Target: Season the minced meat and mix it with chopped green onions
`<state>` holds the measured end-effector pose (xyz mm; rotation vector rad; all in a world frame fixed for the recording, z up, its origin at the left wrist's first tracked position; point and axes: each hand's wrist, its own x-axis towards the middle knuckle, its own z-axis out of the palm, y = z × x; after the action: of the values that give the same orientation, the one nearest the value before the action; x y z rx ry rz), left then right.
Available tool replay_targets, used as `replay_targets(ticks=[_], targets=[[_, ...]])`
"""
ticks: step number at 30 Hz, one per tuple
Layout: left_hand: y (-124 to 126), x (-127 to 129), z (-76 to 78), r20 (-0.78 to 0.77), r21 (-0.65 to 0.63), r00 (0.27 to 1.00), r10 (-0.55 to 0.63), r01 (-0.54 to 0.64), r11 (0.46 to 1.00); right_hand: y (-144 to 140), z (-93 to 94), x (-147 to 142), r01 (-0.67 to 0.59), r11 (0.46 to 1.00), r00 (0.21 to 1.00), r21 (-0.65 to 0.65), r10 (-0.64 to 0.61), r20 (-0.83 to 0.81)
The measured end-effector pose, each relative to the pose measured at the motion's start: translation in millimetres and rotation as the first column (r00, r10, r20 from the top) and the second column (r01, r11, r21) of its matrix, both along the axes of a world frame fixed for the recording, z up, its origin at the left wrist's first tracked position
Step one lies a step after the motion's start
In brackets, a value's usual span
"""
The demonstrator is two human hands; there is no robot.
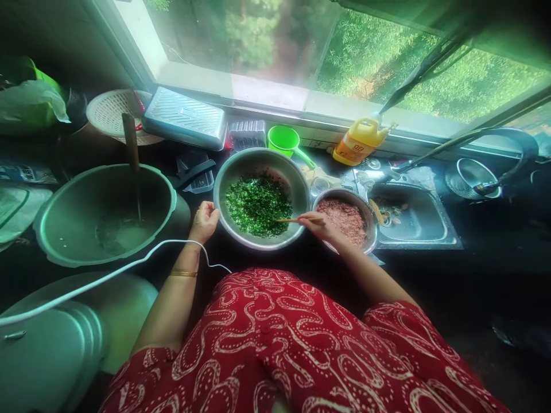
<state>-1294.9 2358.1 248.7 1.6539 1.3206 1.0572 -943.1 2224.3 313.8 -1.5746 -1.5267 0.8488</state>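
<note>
A large metal bowl (pixel 221 221) holds finely chopped greens (pixel 258 203). At its left rim is my left hand (pixel 204 222), fingers curled and closed on the edge. My right hand (pixel 318 225) is closed around wooden chopsticks (pixel 287 221), whose tips reach into the greens near the bowl's right side. Just beyond that hand, a smaller metal bowl (pixel 373 232) contains pinkish minced meat (pixel 342 218). My right forearm passes over this bowl's front part.
Left stands a big pot (pixel 41 229) with a long-handled tool (pixel 131 143) in it. A white cable (pixel 107 278) crosses in front of it. Behind are a green dipper (pixel 282 137) and a yellow jug (pixel 359 142). A sink (pixel 430 229) lies right, beside a strainer (pixel 473 175).
</note>
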Motion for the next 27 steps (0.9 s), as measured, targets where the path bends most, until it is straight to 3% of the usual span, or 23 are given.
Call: replay_targets(ticks=[3,8,11,15,17,19,22,24,27], targets=[[2,-1,-2.6,-0.001,0.022,1.000,-0.012,0.012,1.000,26,-0.4,10,0.115,0.990,0.993,0.077,-0.111,-0.051],[1,2,4.3,0.021,-0.001,1.000,-0.015,0.015,1.000,66,3.9,-3,0.080,0.981,0.997,0.179,-0.076,-0.028],[-1,5,11.7,0.029,-0.014,0.999,-0.014,0.015,1.000,63,-6.4,-12,0.003,0.975,1.000,0.222,-0.008,0.022],[-3,6,13.5,0.051,-0.031,0.999,-0.015,0.017,0.999,44,-12.8,-5,-0.132,0.987,0.991,0.093,0.133,-0.005],[-3,5,11.6,0.054,-0.010,0.998,-0.021,0.022,1.000,48,-7.6,-3,-0.090,0.990,0.996,0.105,0.092,-0.017],[-3,5,10.9,0.034,0.016,0.999,-0.028,0.027,1.000,63,-1.8,-9,-0.018,0.976,1.000,0.217,0.017,0.008],[-5,5,14.4,-0.012,0.041,0.999,-0.030,0.030,0.999,85,-0.6,-30,-0.006,0.946,1.000,0.323,-0.004,0.031],[-6,6,18.0,-0.023,0.039,0.999,-0.032,0.033,0.999,82,-3.9,-40,-0.059,0.954,0.998,0.293,0.056,0.017],[-9,6,20.6,-0.017,0.024,0.999,-0.028,0.029,0.999,53,-4.6,-31,-0.229,0.963,0.973,0.141,0.224,0.051]])
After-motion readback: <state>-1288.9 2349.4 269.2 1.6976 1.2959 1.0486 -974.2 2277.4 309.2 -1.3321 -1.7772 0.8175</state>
